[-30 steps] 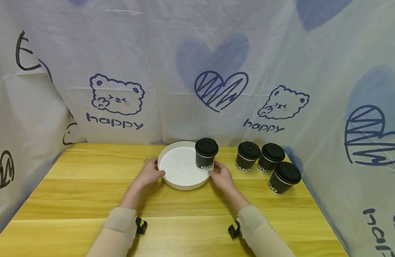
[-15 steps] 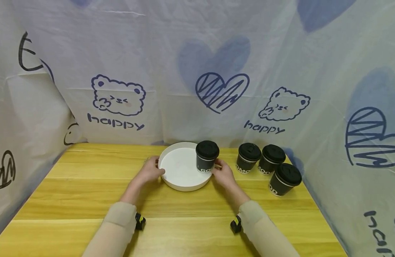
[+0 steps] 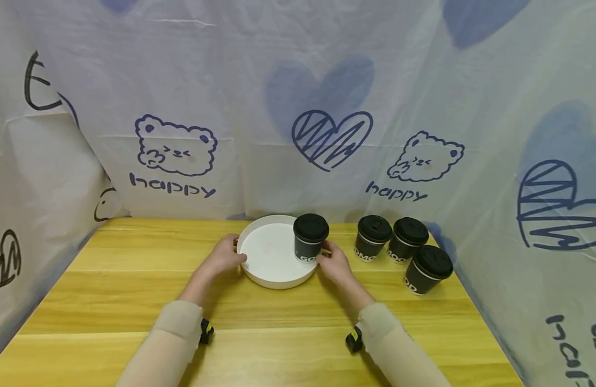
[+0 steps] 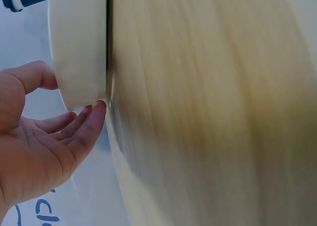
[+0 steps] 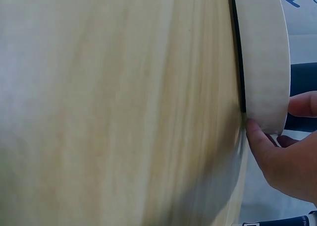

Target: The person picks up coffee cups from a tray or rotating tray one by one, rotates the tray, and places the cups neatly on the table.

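A round white tray (image 3: 271, 279) with a low wall is near the back of the wooden table. On its right side stands a black paper cup (image 3: 309, 236) with a black lid, upright. My left hand (image 3: 225, 255) grips the tray's left side, thumb at the rim and fingers curled beneath the wall, as the left wrist view shows. On the opposite side my right hand (image 3: 335, 264) holds the wall the same way, its thumb close to the cup. In the right wrist view, fingertips (image 5: 253, 126) reach the tray's lower edge, where a thin dark gap shows above the table.
Right of the tray stand three more lidded black cups: one nearest the tray (image 3: 372, 238), one beside it (image 3: 407, 239), and one nearer the front (image 3: 427, 270). A printed white cloth (image 3: 259, 177) hangs behind the table and along both sides.
Both hands stay on the tray's sides. The tray and the cup on it show hardly any movement, beyond a slight shift of the whole view.
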Demonstrator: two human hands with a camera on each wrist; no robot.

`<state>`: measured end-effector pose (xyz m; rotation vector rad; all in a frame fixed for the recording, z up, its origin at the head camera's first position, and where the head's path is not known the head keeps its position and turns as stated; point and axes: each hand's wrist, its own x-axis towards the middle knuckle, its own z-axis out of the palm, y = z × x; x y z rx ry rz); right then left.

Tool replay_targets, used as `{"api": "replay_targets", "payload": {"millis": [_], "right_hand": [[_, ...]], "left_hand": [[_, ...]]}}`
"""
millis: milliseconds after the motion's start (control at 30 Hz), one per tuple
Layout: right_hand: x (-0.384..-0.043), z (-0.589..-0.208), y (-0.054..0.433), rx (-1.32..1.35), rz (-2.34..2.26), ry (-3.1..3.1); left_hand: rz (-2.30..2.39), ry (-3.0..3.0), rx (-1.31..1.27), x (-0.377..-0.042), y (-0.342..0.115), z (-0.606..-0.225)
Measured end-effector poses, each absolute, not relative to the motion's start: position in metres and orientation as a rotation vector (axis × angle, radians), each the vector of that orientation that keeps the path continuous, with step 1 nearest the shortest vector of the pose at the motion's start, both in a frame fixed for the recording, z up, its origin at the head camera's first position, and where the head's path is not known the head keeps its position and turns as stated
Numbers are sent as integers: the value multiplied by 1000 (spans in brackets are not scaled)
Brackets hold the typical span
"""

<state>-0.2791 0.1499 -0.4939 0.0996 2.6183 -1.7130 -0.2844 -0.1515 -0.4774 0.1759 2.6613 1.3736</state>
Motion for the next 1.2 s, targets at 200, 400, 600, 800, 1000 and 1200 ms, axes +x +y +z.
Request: {"api": "replay_targets", "payload": {"millis": [200,400,600,800,1000,1200], "right_hand": [[-272,-495,149,77,-1739,2613],[-268,-494,149,56,-1755,2589],[-262,-485,153,12,-1850,2531],[-260,-476,154,-87,-1946,2513],[-261,-475,150,-109,-1952,2540],[-263,-475,146,-65,-1942,2564]], "left_hand": [[1223,2752,196,-285,-153,-475],[1134,2765,167,-286,-156,-476],[1080,2765,224,-289,-160,-476],[839,2868,340,-294,-161,-475],[539,2977,457,-298,-163,-477],[358,3021,504,-299,-164,-478]]}}
